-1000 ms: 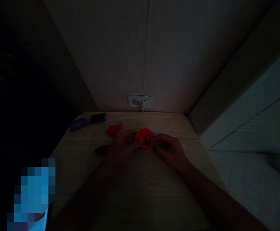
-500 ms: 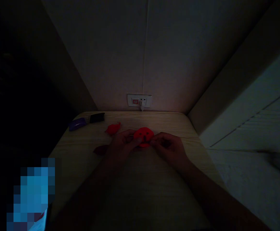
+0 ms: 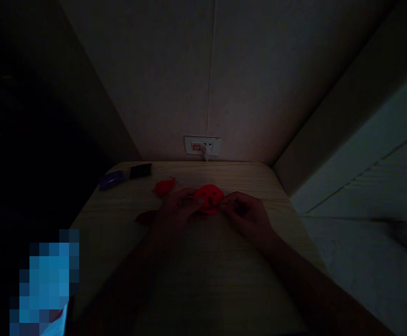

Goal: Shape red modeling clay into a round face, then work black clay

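Note:
A flat, round red piece [image 3: 208, 192] with dark spots like a face stands out between my hands in the dim light. Its material is too dark to make out. My left hand [image 3: 179, 206] grips its left edge, thumb lying over the front. At the right edge, the thumb and forefinger of my right hand [image 3: 243, 211] are pinched together; whether they hold the rim or something small is unclear. Left of my left hand lies a crumpled red item [image 3: 164, 187]. A dark red flat shape [image 3: 146, 217] is partly covered by that hand.
On the wooden tabletop [image 3: 206, 275], a purple object [image 3: 111, 180] and a black one [image 3: 141, 171] lie at the back left. A socket [image 3: 202, 146] with a plug sits on the wall behind. A bright blurred-out patch [image 3: 49, 275] shows at lower left.
My left thumb has shifted slightly to the left on the red piece's front. My right hand and the things on the table stay almost exactly where they were.

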Action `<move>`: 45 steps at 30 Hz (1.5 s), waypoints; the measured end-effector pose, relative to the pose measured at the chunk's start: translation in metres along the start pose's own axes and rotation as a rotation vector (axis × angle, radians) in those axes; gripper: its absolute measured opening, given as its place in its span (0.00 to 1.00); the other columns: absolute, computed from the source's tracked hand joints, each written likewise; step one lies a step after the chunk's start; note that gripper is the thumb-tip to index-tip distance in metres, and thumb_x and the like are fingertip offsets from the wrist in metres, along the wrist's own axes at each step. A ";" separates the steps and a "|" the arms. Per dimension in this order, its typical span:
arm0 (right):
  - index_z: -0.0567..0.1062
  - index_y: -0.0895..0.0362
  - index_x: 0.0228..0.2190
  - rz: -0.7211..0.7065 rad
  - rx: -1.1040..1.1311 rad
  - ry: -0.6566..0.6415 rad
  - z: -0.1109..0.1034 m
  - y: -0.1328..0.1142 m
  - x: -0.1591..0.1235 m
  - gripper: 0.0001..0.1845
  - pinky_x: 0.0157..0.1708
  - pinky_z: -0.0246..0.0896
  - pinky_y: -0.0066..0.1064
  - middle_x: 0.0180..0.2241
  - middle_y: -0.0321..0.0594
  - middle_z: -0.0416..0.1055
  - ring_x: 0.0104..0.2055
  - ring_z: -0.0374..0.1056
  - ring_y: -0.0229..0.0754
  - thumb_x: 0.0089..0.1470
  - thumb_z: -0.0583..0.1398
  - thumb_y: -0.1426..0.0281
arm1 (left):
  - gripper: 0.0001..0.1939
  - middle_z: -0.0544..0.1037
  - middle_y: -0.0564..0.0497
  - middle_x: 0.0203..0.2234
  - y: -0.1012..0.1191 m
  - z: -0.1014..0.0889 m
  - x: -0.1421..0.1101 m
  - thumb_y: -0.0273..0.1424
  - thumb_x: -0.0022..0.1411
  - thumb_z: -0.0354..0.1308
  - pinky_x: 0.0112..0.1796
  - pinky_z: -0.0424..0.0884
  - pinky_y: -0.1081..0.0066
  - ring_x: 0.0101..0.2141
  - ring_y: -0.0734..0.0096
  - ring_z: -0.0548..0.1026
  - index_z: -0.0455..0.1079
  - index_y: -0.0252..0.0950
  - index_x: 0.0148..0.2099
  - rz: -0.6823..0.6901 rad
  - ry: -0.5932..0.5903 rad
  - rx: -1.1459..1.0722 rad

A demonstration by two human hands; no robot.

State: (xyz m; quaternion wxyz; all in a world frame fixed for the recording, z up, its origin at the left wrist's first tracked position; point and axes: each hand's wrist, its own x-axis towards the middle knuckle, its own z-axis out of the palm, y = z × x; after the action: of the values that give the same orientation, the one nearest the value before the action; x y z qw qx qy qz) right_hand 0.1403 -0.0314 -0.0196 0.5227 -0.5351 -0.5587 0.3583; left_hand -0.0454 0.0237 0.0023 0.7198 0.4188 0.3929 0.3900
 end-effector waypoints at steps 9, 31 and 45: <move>0.79 0.55 0.31 -0.003 -0.004 0.011 -0.001 0.001 0.000 0.08 0.24 0.59 0.29 0.24 0.37 0.74 0.25 0.66 0.38 0.54 0.67 0.63 | 0.15 0.85 0.45 0.34 -0.001 0.000 -0.002 0.32 0.53 0.73 0.35 0.81 0.68 0.35 0.62 0.83 0.77 0.32 0.41 0.016 -0.033 0.015; 0.72 0.52 0.43 0.073 0.251 0.078 0.004 0.000 0.004 0.29 0.24 0.62 0.26 0.28 0.33 0.73 0.25 0.67 0.36 0.42 0.76 0.59 | 0.18 0.86 0.45 0.36 -0.003 -0.001 0.000 0.26 0.48 0.74 0.36 0.80 0.68 0.34 0.64 0.84 0.76 0.33 0.43 0.026 -0.008 0.092; 0.80 0.56 0.30 0.192 0.365 -0.049 0.004 -0.003 0.006 0.18 0.18 0.55 0.24 0.20 0.33 0.74 0.17 0.61 0.31 0.44 0.74 0.57 | 0.19 0.86 0.48 0.34 -0.002 0.001 -0.001 0.26 0.46 0.75 0.35 0.80 0.70 0.32 0.67 0.84 0.77 0.34 0.42 -0.001 -0.044 0.067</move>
State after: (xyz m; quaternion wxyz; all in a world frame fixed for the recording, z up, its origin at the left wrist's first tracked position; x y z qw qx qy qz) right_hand 0.1361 -0.0249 -0.0168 0.5605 -0.4734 -0.4437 0.5146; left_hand -0.0444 0.0213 0.0008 0.7140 0.4508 0.3901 0.3671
